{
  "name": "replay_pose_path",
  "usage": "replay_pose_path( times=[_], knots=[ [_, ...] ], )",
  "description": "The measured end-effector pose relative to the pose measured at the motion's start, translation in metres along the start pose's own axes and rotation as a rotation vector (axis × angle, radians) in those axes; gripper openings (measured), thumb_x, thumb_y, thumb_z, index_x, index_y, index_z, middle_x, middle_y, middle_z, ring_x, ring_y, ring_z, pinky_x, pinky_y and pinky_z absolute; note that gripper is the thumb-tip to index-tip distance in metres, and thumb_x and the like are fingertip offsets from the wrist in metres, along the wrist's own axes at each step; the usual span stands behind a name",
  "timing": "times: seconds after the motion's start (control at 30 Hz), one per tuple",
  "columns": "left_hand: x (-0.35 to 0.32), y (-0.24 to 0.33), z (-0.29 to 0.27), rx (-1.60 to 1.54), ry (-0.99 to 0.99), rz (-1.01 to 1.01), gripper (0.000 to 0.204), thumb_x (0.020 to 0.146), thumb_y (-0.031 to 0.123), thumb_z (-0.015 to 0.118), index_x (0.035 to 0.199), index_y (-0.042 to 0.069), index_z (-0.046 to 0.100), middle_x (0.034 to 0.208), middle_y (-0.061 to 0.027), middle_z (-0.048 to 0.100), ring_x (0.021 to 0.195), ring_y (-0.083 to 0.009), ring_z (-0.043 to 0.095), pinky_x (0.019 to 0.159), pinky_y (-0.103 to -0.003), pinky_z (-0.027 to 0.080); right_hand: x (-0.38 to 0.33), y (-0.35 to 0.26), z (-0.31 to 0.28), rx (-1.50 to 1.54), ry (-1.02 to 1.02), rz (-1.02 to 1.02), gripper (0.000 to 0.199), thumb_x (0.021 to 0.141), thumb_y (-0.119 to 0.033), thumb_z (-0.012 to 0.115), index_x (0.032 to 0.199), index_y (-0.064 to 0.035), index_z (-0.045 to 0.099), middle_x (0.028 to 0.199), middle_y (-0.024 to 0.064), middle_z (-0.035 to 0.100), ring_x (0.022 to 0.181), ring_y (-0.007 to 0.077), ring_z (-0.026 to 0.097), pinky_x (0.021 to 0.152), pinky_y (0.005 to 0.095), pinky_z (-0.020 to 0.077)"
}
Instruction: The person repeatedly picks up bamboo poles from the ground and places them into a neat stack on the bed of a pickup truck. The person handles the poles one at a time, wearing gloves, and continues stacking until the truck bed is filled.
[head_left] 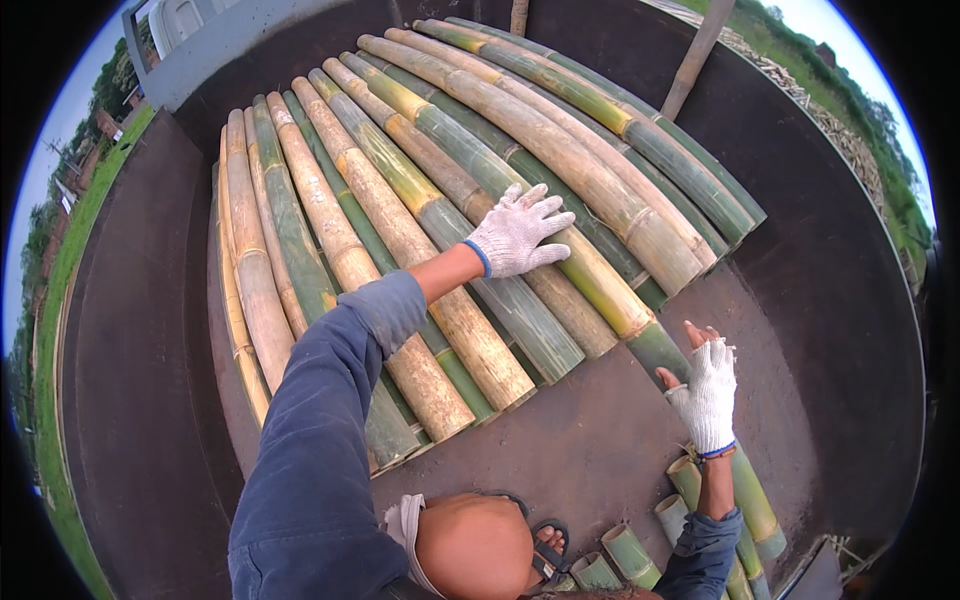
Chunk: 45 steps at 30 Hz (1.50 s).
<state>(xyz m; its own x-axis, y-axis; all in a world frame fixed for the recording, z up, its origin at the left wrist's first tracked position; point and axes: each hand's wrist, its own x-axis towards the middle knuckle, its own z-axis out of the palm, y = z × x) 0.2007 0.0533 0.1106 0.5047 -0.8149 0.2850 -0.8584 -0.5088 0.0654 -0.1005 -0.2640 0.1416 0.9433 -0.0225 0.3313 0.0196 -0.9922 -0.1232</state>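
My left hand (518,232), in a white knit glove with a blue cuff, is spread flat on top of a long yellow-green bamboo pole (605,285) in a layer of poles. My right hand (704,395) wears a similar glove with bare fingertips. It rests on the near part of that pole, thumb and fingers apart. The pole sticks out toward me past its neighbours and passes under the right hand to its near end (762,525). Left of it lie a dark green pole (520,325) and several tan, blotched ones.
Dark metal walls (820,200) enclose the load bed (570,440). Shorter cut bamboo pieces (630,555) lie at the lower right. My bent knee (475,545) and sandalled foot (550,540) are at the bottom. A wooden post (697,60) leans at the far right wall.
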Motion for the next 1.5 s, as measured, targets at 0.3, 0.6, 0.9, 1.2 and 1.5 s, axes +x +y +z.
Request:
replay_pose_path(
  times=[0.3, 0.6, 0.9, 1.2, 1.5],
  knots=[
    [0.020, -0.053, 0.051, 0.037, 0.018, -0.161, 0.085, 0.107, 0.073, 0.049, 0.169, 0.015, 0.047, 0.179, -0.0196, 0.034, 0.169, -0.0398, 0.023, 0.137, -0.060, 0.016, -0.155, 0.135, -0.059, 0.242, -0.503, 0.396, 0.097, 0.069, -0.055, 0.101, 0.141, -0.0024, 0.062, 0.117, 0.0224, 0.063, 0.108, 0.0443, 0.070, 0.093, 0.0519, 0.0579],
    [0.021, 0.000, 0.068, -0.288, 0.370, -0.798, 0.096, 0.106, 0.067, 0.060, 0.171, 0.001, 0.036, 0.173, -0.0377, 0.030, 0.159, -0.0556, 0.033, 0.131, -0.056, 0.031, 0.004, -0.010, 0.037, 0.043, -0.032, 0.260, 0.091, 0.083, -0.059, 0.091, 0.148, -0.0057, 0.058, 0.128, 0.0237, 0.063, 0.104, 0.0457, 0.072, 0.087, 0.0551, 0.0610],
    [0.010, 0.021, 0.062, -0.456, 0.371, -0.791, 0.116, 0.094, 0.074, 0.072, 0.174, 0.001, 0.030, 0.179, -0.0378, 0.014, 0.166, -0.0515, 0.023, 0.133, -0.049, 0.030, -0.108, 0.068, -0.053, -0.241, -0.544, 0.449, 0.096, 0.067, -0.036, 0.103, 0.148, -0.0074, 0.060, 0.128, 0.0187, 0.065, 0.121, 0.0443, 0.065, 0.105, 0.0550, 0.0535],
    [0.032, 0.016, 0.087, -0.541, 0.540, -0.634, 0.107, 0.092, 0.069, 0.078, 0.170, 0.004, 0.043, 0.180, -0.0359, 0.015, 0.169, -0.0504, 0.012, 0.137, -0.050, 0.021, -0.166, 0.078, -0.033, 0.218, -0.240, 0.515, 0.083, 0.070, -0.034, 0.103, 0.135, -0.0045, 0.061, 0.124, 0.0193, 0.060, 0.113, 0.0452, 0.068, 0.094, 0.0513, 0.0564],
    [0.055, -0.038, 0.103, -0.277, 0.510, -0.743, 0.081, 0.110, 0.065, 0.054, 0.168, 0.009, 0.047, 0.174, -0.0296, 0.038, 0.158, -0.0473, 0.041, 0.131, -0.056, 0.031, -0.031, 0.039, 0.015, -0.105, 0.010, 0.338, 0.092, 0.074, -0.044, 0.100, 0.150, -0.0101, 0.060, 0.125, 0.0171, 0.064, 0.107, 0.0370, 0.070, 0.090, 0.0489, 0.0608]
  ],
)
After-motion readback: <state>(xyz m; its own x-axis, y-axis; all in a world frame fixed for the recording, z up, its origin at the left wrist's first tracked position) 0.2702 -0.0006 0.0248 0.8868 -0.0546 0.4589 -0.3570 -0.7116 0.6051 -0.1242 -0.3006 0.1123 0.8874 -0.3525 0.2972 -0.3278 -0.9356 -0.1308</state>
